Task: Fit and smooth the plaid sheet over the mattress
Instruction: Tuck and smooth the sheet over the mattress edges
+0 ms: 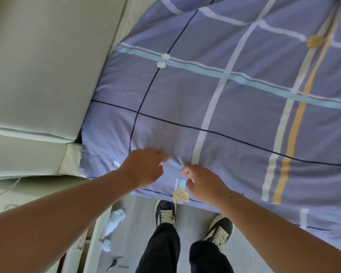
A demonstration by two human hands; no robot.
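Head view: plaid sheet stretches away ahead; my left hand and right hand pinch its near edge, side by side.

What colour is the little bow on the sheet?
White, the bow on the purple plaid sheet; the head view shows it.

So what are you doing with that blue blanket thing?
A person is putting a plaid sheet on a mattress. They stand at the bed's edge, shoes on the floor. The left hand and right hand are close together on the near edge, fingers curled into the cloth, which bunches into small wrinkles between them. The rest of the sheet lies mostly flat, with a few ripples at the far right.
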